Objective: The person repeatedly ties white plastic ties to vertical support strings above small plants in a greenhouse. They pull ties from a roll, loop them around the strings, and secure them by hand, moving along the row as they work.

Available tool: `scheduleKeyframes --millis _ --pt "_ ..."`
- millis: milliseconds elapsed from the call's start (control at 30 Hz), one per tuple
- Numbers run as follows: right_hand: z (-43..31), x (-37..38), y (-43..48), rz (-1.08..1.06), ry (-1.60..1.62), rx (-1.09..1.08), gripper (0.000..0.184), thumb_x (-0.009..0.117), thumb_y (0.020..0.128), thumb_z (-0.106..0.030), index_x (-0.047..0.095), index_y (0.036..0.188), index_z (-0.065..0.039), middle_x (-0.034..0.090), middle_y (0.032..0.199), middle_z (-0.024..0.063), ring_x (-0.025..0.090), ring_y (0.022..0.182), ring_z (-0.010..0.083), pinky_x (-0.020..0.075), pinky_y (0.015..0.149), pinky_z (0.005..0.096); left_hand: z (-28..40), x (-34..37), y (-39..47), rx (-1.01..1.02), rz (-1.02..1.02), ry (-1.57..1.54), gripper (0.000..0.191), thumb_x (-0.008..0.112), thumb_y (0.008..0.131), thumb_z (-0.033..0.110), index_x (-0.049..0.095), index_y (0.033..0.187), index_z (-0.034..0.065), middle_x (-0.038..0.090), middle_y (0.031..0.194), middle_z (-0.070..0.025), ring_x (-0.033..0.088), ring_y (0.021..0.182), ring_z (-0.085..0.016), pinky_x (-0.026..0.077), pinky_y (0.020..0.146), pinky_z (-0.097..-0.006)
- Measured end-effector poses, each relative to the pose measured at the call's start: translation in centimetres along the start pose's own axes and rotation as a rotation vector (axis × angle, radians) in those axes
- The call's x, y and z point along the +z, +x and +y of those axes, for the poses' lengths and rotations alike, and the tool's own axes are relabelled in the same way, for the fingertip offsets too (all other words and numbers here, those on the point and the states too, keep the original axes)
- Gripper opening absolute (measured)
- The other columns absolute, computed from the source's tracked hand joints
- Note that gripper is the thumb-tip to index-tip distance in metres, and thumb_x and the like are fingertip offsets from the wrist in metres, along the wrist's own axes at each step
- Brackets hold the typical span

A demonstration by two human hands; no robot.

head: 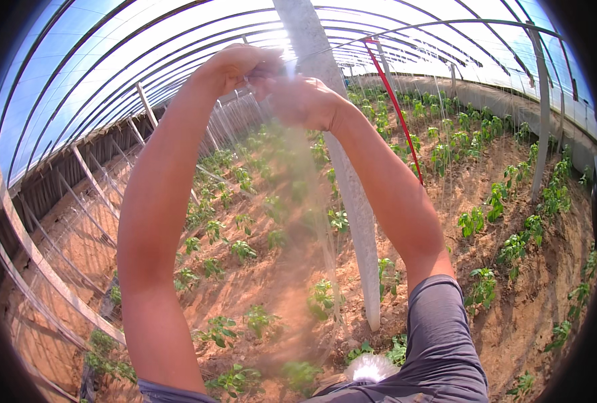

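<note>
Both my arms are raised, and my hands meet high in the view, beside a concrete post (346,171). My left hand (238,65) is bent at the wrist, its fingers curled towards the right hand. Close against those fingers, my right hand (306,103) is partly blurred by a hazy patch. An overhead wire (351,46) runs to the post just by my fingers. Thin clear strings (331,252) hang down below the hands towards the plants. Blur and glare hide whether either hand grips a string.
Rows of young green plants (472,221) grow in brown soil (288,267) under an arched plastic-covered greenhouse frame (142,45). A red strap (394,101) slants down from the wire. Slanted poles (51,277) line the left side. A shiny white bundle (371,368) is near my waist.
</note>
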State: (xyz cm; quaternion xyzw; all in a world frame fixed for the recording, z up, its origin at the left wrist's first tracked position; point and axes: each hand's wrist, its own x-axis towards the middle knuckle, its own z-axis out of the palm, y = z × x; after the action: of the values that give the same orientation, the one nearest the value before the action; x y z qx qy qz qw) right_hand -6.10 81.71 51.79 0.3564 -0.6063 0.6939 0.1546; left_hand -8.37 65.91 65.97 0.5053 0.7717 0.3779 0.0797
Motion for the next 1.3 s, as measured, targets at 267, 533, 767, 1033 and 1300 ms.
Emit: scheduleKeyframes --millis 267,533,767,1033,1300 --pt "-1.1 2.1 -2.8 0.103 -0.015 0.043 0.035 0.050 0.116 -0.029 0.067 0.115 0.002 0.031 0.053 -0.0063 0.029 0.048 0.0056 0.0244 0.047 0.0235 -1.2 -0.7 0.7 0.087 0.036 -0.039 0.026 0.081 0.100 0.028 0.077 0.110 0.0043 0.072 0.088 0.0007 0.066 0.074 -0.005 0.056 0.064 -0.0184" --pt "-1.8 3.2 -3.6 0.118 0.149 0.100 0.035 0.051 0.116 -0.029 0.067 0.117 0.002 0.032 0.053 -0.0061 0.030 0.048 0.0057 0.0249 0.047 0.0238 -1.7 -0.2 0.7 0.093 0.088 0.086 0.021 0.077 0.103 0.021 0.078 0.112 0.0019 0.074 0.089 0.0004 0.066 0.076 -0.003 0.057 0.066 -0.0179" --pt "-1.7 3.3 -4.5 0.189 0.129 0.098 0.035 0.052 0.116 -0.028 0.070 0.113 0.002 0.033 0.054 -0.0065 0.031 0.049 0.0054 0.0258 0.049 0.0244 -1.8 0.7 0.1 0.176 0.240 0.096 0.021 0.078 0.101 0.019 0.080 0.113 0.0018 0.073 0.089 0.0011 0.064 0.075 -0.004 0.056 0.073 -0.0202" --pt "-1.7 4.0 -5.3 0.222 0.024 0.078 0.035 0.055 0.116 -0.030 0.071 0.110 0.000 0.035 0.055 -0.0078 0.033 0.050 0.0053 0.0254 0.050 0.0253 -2.2 0.5 0.2 0.186 0.284 0.159 0.021 0.079 0.100 0.022 0.082 0.110 0.0037 0.075 0.092 0.0012 0.064 0.078 -0.006 0.054 0.075 -0.0227" --pt "-0.3 5.0 -6.6 0.587 0.282 -0.064 0.044 0.058 0.113 -0.041 0.071 0.106 0.001 0.037 0.060 -0.0070 0.035 0.050 0.0073 0.0262 0.050 0.0266 -1.2 3.0 -3.3 0.693 0.520 -0.085 0.020 0.077 0.099 0.018 0.080 0.108 0.0007 0.074 0.092 0.0005 0.061 0.075 -0.006 0.051 0.074 -0.0229"
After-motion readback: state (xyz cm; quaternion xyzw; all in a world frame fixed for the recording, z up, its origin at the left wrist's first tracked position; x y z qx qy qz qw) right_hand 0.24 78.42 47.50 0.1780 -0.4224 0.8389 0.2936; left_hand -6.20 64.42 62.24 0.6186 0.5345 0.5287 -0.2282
